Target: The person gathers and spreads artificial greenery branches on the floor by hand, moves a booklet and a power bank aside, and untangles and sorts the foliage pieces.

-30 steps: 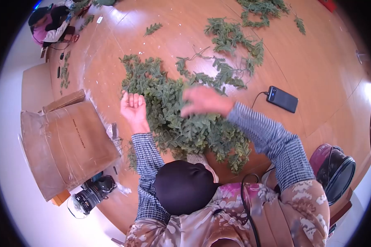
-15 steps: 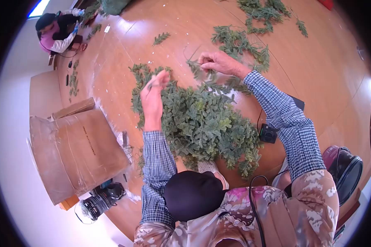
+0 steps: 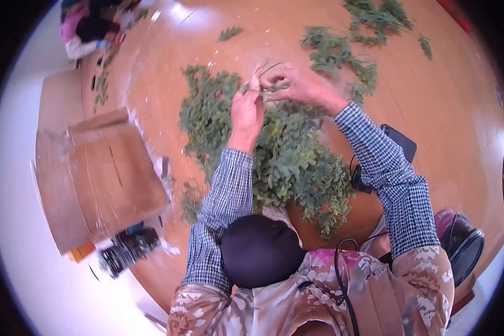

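Above the far end of a heap of green leafy sprigs [image 3: 288, 151], my two hands are close together. My right hand [image 3: 303, 87] has its fingers closed on a leafy green sprig [image 3: 277, 88], whose thin stem runs toward my left hand. My left hand [image 3: 246, 115] is raised with its thumb and fingers pinched at the stem end. Motion and small size blur the exact contact there. The heap lies on the wooden floor in front of my body, spreading under both forearms.
A cardboard box [image 3: 109, 173] stands at the left, with a clear-wrapped dark object [image 3: 129, 249] below it. More foliage [image 3: 333, 50] and a loose sprig [image 3: 229, 34] lie on the floor ahead. A black device [image 3: 400, 143] sits by my right forearm. Another person [image 3: 87, 31] is at the upper left.
My left hand has moved right and forward to meet my right hand. My right hand has shifted slightly right, with the sprig now between both hands. The view has tilted a little.
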A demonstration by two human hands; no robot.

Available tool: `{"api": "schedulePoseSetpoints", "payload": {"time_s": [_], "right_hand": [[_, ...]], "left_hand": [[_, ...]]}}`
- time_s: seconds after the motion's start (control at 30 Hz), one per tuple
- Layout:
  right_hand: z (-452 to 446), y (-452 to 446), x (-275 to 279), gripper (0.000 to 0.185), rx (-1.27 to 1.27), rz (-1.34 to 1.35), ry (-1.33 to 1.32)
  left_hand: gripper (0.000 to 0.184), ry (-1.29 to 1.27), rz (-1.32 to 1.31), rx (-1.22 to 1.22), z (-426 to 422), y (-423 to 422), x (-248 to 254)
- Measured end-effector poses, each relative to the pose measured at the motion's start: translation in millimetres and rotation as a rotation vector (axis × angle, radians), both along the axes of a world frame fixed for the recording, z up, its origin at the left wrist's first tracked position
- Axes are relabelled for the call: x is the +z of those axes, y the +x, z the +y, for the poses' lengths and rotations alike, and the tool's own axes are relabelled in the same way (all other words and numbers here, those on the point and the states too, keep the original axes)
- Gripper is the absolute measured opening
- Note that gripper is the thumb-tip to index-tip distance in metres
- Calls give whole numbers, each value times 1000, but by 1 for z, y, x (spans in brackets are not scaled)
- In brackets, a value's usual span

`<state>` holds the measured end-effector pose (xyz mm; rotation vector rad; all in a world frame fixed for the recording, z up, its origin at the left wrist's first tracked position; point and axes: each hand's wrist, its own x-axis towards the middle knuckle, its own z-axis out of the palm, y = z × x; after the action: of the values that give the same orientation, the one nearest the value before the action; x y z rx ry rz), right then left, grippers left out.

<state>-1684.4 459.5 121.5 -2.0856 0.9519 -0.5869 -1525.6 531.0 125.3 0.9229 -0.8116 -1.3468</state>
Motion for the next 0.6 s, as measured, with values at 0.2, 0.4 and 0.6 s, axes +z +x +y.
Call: {"api": "schedulePoseSetpoints", "payload": {"time_s": [0.2, 0.4, 0.6], "right_hand": [[31, 22, -23, 25, -5, -296, 472], [70, 49, -14, 20, 229, -142, 242], [138, 39, 70, 25, 264, 320, -5]], "left_hand": [[16, 75, 414, 207, 22, 16, -3], [8, 236, 809, 444, 46, 31, -22], [25, -40, 365, 897, 115, 184, -6]]}}
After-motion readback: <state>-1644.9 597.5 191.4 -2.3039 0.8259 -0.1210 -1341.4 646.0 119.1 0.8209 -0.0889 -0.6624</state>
